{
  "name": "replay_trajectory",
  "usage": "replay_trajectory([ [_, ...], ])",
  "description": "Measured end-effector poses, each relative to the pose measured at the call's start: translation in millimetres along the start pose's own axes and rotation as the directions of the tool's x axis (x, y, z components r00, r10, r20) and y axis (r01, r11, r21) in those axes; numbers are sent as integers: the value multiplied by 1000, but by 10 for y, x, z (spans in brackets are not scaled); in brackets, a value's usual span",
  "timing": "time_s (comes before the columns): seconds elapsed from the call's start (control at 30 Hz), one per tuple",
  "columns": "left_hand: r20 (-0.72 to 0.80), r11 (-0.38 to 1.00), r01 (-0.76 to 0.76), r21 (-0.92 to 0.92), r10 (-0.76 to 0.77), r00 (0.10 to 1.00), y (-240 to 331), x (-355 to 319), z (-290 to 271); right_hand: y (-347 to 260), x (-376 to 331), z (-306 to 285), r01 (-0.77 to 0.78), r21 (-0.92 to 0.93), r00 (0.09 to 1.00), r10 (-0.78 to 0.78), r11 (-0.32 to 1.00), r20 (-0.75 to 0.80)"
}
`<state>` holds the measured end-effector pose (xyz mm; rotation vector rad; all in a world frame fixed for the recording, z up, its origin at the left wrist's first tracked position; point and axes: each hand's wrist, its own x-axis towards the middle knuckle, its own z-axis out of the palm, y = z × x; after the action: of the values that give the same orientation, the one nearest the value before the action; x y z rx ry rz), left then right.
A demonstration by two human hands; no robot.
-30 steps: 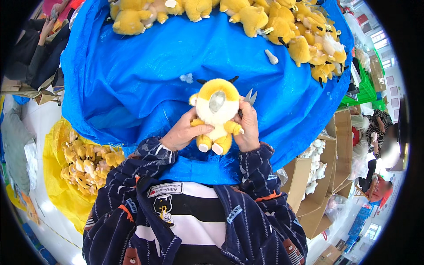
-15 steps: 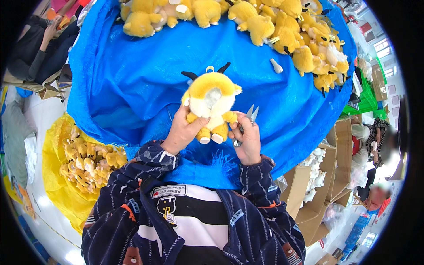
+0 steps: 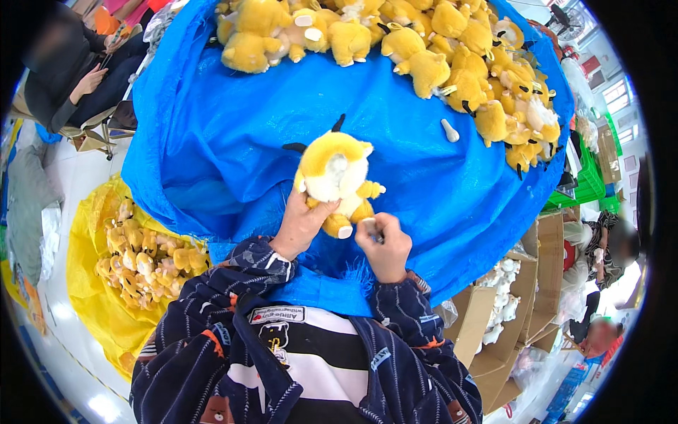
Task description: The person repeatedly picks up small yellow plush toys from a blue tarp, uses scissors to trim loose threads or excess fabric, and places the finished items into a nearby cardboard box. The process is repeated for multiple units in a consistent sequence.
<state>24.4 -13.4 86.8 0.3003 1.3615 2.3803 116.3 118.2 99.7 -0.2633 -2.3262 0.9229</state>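
Blue sheeting (image 3: 261,120) behind a yellow-and-white, black-horned plush (image 3: 336,182)

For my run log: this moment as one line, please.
left hand: holds yellow plush toy | right hand: grips dark object, blurred | below: blue tarp

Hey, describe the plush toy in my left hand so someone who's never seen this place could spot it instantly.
Find the big blue sheet with yellow plush toys heaped along its far edge. Above its nearer part, the left hand holds a yellow-and-white plush toy. Unlike the heaped ones, it is held up alone, showing a pale grey oval on its front.
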Motion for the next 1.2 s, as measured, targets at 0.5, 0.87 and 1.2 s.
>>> replay_trajectory([
  [0.5,35,966,259,-4,-259,965,187,-157,-143,36,26,-20,107,218,990,-83,970,-113],
  [0.87,200,847,250,-468,-175,964,153,-25,-297,-71,62,-285,-533,430,841,400,729,365],
  [1.2,465,539,486,-688,-188,865,68,-134,-521,-133,-22,-7,-610,576,782,299,544,547],
])
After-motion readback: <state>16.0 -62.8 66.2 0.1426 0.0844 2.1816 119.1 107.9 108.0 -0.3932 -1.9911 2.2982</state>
